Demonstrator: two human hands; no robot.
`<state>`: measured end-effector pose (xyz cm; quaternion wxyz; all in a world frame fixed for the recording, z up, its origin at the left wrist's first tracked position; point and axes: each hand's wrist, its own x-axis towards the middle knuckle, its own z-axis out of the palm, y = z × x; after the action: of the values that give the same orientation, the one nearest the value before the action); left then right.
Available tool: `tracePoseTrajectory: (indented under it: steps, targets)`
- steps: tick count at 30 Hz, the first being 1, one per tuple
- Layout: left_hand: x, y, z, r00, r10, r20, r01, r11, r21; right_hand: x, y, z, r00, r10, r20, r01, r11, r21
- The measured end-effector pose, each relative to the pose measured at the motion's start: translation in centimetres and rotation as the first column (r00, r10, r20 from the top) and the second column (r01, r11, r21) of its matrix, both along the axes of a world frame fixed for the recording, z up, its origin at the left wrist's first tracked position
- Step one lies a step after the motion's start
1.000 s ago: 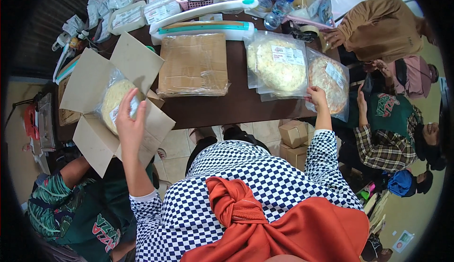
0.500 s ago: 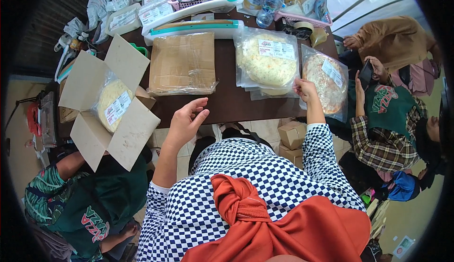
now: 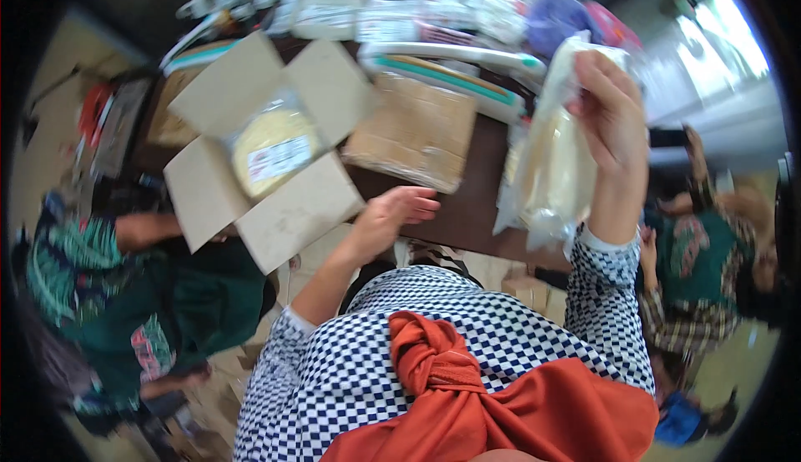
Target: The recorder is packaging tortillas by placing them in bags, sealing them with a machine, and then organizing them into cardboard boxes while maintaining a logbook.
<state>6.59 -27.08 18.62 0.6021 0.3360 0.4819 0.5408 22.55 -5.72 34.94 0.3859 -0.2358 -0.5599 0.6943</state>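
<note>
Clear-plastic bag of flatbread (image 3: 551, 153), flat on the tabletop's right side a moment ago, now hangs gripped in my raised right hand (image 3: 613, 116), while my open left hand (image 3: 392, 216) hovers at the near edge.

Motion blur smears most of the scene.

The packets along the far edge of the table (image 3: 467, 212) run together, their labels unreadable. The right hand (image 3: 613, 120) covers the top of its clear bag (image 3: 551, 162), contents only a pale blur. People at both sides are smeared and partly cut off.
</note>
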Motion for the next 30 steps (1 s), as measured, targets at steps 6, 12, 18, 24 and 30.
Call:
tracePoseTrajectory:
  steps: [6, 12, 18, 24, 30]
  targets:
    - [-3.1, -1.3, 8.7, 0.833, 0.146, 0.534, -0.222, 0.972, 0.081, -6.3, -9.4, 7.3, 0.966, 0.037, -0.257, -0.045, 0.999, -0.026]
    - [-20.0, -5.8, 6.2, 0.693, 0.592, 0.411, -0.593, 0.793, -0.144, -14.6, -7.7, -0.6, 0.936, 0.352, 0.031, -0.336, 0.914, -0.227]
    - [-28.1, -3.7, 0.9, 0.604, 0.652, -0.459, -0.781, 0.6, -0.174, -22.6, -7.2, -15.8, 0.715, -0.076, 0.695, -0.576, 0.501, 0.646]
    - [-22.4, -0.1, 0.3, -0.111, -0.257, -0.96, -0.453, 0.873, -0.182, -19.1, -9.5, -12.3, 0.717, -0.376, 0.587, -0.442, 0.406, 0.8]
    - [-24.7, 0.2, -4.9, 0.022, -0.456, -0.89, -0.345, 0.832, -0.435, -1.6, -1.5, -13.9, 0.345, -0.654, 0.674, 0.036, 0.726, 0.686]
